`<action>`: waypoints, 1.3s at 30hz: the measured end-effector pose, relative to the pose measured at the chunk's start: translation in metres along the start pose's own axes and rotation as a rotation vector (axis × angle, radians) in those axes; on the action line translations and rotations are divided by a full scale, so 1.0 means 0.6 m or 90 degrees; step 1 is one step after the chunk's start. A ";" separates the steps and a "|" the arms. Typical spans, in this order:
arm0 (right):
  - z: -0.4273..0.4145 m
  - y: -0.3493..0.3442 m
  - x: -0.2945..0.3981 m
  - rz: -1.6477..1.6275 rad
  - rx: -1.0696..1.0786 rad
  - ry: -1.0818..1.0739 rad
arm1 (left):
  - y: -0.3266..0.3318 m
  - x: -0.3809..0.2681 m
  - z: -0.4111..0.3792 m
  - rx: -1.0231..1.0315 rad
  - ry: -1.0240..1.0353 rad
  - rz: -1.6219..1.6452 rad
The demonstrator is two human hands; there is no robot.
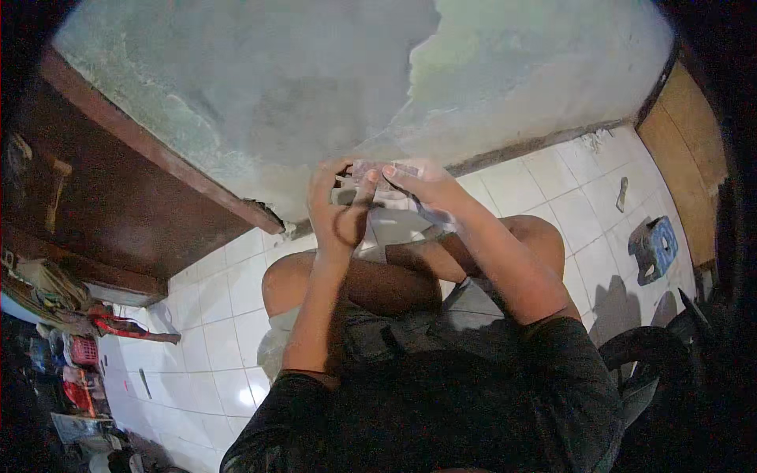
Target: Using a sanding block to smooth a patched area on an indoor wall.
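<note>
Both my hands are raised above my crossed legs, close together before the wall. Between them is a small flat brownish-pink object (369, 170), whose kind I cannot tell. My left hand (340, 207) grips its left end, thumb on the near face. My right hand (423, 180) holds the right end, its thumb tip almost touching the left thumb. Something pale, perhaps cloth or plastic, hangs under the right hand, blurred. The fingers behind the object are mostly hidden.
A patchy plastered wall (331, 77) rises in front. A brown wooden door (136, 177) stands at left. On the white tiled floor (225, 290) at right are a blue plastic stool (659, 248) and a small flat item (621, 195). Baskets (83, 350) and clutter line the far left.
</note>
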State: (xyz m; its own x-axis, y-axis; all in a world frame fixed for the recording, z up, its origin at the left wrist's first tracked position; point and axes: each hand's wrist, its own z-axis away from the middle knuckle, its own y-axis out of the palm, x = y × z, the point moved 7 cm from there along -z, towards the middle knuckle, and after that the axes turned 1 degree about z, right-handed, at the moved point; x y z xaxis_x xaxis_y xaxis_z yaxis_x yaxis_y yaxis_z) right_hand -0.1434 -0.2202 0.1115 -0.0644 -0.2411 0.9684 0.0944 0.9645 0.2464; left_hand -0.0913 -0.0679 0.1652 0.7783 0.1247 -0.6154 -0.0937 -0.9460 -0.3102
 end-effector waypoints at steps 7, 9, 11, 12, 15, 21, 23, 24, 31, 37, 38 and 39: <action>0.023 -0.043 -0.035 -0.033 0.024 0.035 | 0.048 -0.011 0.014 0.092 0.014 -0.069; 0.028 -0.039 -0.044 -0.186 0.071 0.021 | 0.063 -0.008 0.021 0.106 -0.004 -0.062; 0.030 -0.040 -0.047 -0.225 0.107 -0.006 | 0.078 -0.004 0.026 0.118 -0.021 -0.052; 0.030 -0.042 -0.049 -0.221 0.114 -0.011 | 0.083 -0.001 0.028 0.113 -0.037 -0.059; 0.033 -0.051 -0.047 -0.260 0.145 -0.041 | 0.099 0.001 0.032 0.121 -0.033 -0.101; 0.033 -0.073 -0.051 -0.282 0.130 -0.001 | 0.120 -0.010 0.028 0.135 0.009 -0.125; 0.031 -0.080 -0.052 -0.181 0.101 -0.008 | 0.124 -0.014 0.028 0.146 0.017 -0.141; 0.032 -0.080 -0.048 -0.199 0.107 -0.028 | 0.124 -0.014 0.029 0.140 0.005 -0.119; 0.040 -0.092 -0.033 -0.098 0.095 -0.122 | 0.135 0.006 0.037 0.190 -0.155 -0.010; 0.022 -0.103 -0.051 0.090 0.064 -0.120 | 0.143 0.004 0.026 0.205 -0.097 0.013; 0.020 -0.102 -0.054 0.006 0.075 -0.113 | 0.143 0.005 0.024 0.202 -0.095 0.014; 0.016 -0.104 -0.064 -0.073 0.065 -0.068 | 0.146 0.004 0.023 0.217 -0.093 0.033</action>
State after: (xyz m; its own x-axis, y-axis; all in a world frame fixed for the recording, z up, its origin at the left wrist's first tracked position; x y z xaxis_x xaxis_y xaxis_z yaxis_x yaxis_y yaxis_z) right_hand -0.1567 -0.2701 0.0586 -0.1747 -0.3421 0.9233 -0.0208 0.9388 0.3439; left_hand -0.1061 -0.1466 0.1269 0.6720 0.1436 -0.7265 -0.3515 -0.8016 -0.4835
